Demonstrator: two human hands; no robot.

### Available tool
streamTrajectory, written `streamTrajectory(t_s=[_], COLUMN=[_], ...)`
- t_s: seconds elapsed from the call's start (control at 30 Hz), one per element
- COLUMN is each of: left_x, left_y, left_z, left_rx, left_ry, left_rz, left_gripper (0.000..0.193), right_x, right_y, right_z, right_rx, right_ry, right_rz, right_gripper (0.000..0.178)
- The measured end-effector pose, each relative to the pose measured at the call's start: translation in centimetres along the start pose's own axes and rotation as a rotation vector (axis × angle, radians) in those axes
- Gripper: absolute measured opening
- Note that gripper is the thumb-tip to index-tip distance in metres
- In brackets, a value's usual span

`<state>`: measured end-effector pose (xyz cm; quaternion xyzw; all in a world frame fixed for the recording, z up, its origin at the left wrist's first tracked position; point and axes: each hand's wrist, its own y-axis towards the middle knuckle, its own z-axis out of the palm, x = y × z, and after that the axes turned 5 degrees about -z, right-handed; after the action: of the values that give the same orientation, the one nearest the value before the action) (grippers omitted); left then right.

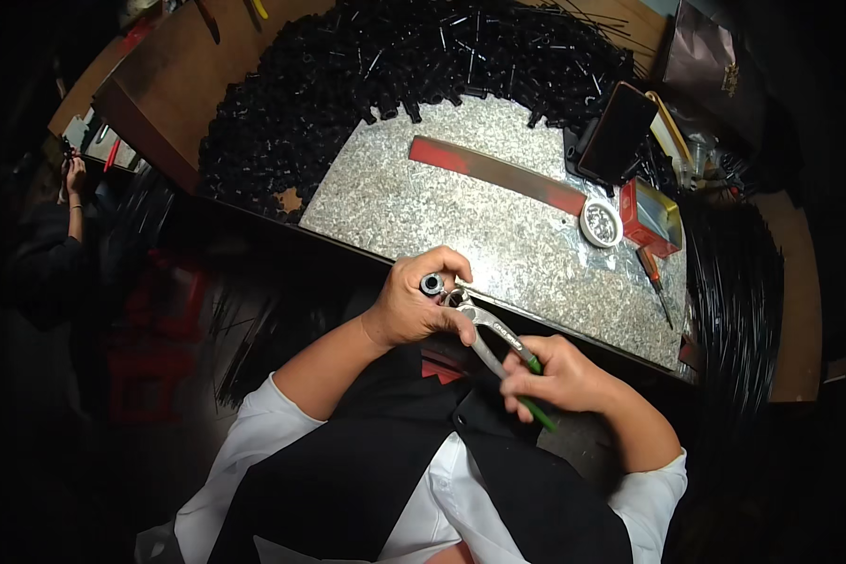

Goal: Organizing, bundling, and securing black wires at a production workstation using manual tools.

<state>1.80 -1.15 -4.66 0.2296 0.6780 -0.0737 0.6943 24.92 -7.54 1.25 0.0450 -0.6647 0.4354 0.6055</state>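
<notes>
My left hand [399, 305] is closed around a small black tubular part [431, 284], whose round hollow end faces up between thumb and fingers. Metal pincers [498, 327] with green grips are in my right hand [569, 376], its fingers wrapped round the handles. The pincers' jaws meet the left hand's fingertips, right beside the tube's end. Whether the jaws bite on anything is too small to tell. Both hands are just in front of the near edge of the speckled stone slab [395, 207].
A large heap of black tubular parts [301, 85] covers the back and left. On the slab are a red-brown flat bar [498, 174], a white bowl [587, 235] of small bits, a red box [644, 230] and a screwdriver [650, 265]. A phone [618, 133] stands behind. Another person's hand [74, 177] shows far left.
</notes>
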Motion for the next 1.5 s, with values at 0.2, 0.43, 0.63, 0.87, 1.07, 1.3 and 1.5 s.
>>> streamTrajectory(t_s=[0.2, 0.43, 0.63, 0.87, 1.07, 1.3, 1.5], left_x=[-0.4, -0.9, -0.9, -1.5, -1.8, -1.0, -0.5], left_y=[0.0, 0.3, 0.6, 0.7, 0.8, 0.8, 0.5], left_z=[-0.5, -0.9, -1.0, -1.6, -1.6, -0.8, -0.2], left_rx=[0.026, 0.068, 0.204, 0.082, 0.257, 0.115, 0.146], left_ry=[0.069, 0.013, 0.041, 0.102, 0.028, 0.109, 0.045], left_rz=[0.13, 0.082, 0.139, 0.063, 0.158, 0.147, 0.067], left_gripper=[0.054, 0.068, 0.046, 0.055, 0.057, 0.054, 0.07], right_x=[1.0, 0.4, 0.6, -0.1, -0.1, -0.1, 0.9], right_y=[-1.1, -1.4, -1.6, -0.8, -1.5, -0.3, -0.3], right_z=[0.5, 1.0, 0.4, 1.2, -0.2, 0.9, -0.5], right_rx=[-0.058, -0.558, 0.077, -0.65, 0.085, -0.425, -0.387], right_ry=[-0.339, -1.098, 0.222, -1.249, 0.38, -1.153, -1.246], right_rz=[-0.153, -0.687, 0.117, -0.791, -0.013, -0.618, -0.542], right_gripper=[0.047, 0.029, 0.022, 0.045, 0.02, 0.057, 0.054])
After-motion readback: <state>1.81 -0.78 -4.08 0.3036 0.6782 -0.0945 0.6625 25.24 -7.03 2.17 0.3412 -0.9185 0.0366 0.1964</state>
